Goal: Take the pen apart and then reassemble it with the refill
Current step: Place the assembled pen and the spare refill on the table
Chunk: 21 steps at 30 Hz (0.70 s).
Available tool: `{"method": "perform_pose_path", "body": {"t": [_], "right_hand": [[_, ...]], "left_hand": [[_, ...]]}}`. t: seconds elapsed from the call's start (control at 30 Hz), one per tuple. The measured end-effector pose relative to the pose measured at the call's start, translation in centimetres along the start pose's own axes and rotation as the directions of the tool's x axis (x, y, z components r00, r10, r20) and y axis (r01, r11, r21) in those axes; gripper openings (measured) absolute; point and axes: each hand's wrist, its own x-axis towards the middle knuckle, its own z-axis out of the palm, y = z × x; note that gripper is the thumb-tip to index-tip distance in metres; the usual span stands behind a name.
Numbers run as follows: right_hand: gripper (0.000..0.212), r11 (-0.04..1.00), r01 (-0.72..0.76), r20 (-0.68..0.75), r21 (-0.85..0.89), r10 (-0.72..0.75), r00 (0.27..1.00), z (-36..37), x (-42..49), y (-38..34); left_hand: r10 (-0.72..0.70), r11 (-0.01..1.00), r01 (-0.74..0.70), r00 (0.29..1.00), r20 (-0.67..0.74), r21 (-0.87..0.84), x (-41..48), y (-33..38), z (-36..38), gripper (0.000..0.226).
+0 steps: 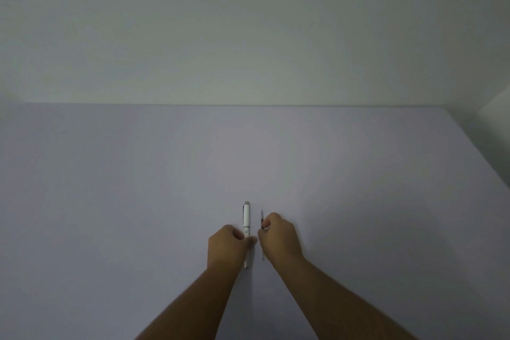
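Observation:
A white pen lies lengthwise on the pale table, clip end pointing away from me. My left hand grips its lower half between thumb and fingers, hiding the middle of the barrel; the tip shows below the hand. Just to the right lies a thin dark refill, parallel to the pen. My right hand pinches it, with the far end sticking out above the fingers and the near end showing below the palm.
A plain wall rises behind the table's far edge. The table's right edge runs diagonally toward the near right. A pale object sits at the far right corner.

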Motion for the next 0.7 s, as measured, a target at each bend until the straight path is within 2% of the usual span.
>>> {"method": "perform_pose_path", "body": {"t": [0.7], "right_hand": [[0.011,0.999,0.002,-0.011,0.039,-0.002,1.000,-0.07,0.13,0.48]], "left_hand": [[0.022,0.997,-0.025,0.999,0.033,0.073,0.35,0.07,0.05,0.029]]}}
